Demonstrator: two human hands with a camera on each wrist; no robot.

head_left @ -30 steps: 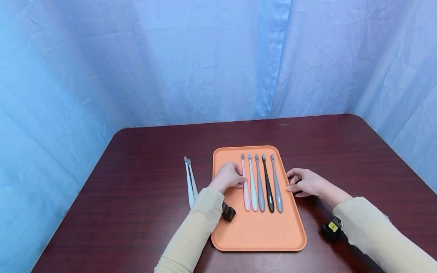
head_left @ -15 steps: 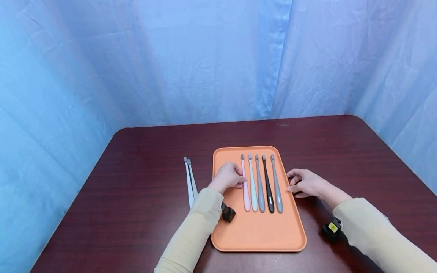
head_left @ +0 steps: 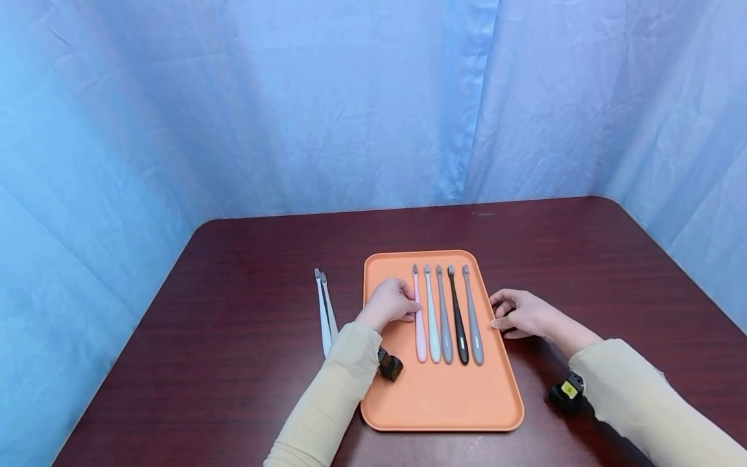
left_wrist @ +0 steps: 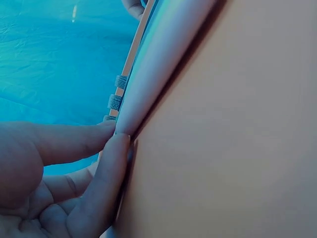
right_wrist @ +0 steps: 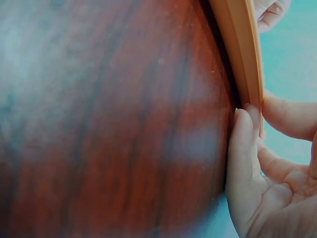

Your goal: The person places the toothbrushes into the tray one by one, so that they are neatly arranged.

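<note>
Right hand (right_wrist: 267,188) at the edge of the orange tray (right_wrist: 242,54)

The dark red-brown table (right_wrist: 114,124) fills most of the view, blurred by closeness. The tray's rim runs down from the top edge as a thin orange band and ends at the hand. One fingertip (right_wrist: 241,124) lies flat on the table and touches the tray's outer edge; a second finger (right_wrist: 287,116) reaches in from the right toward the rim's other side. The remaining fingers curl loosely over the palm in the lower right corner. Part of another hand (right_wrist: 270,12) shows at the top beyond the rim, against a blue backdrop (right_wrist: 292,64).
</note>
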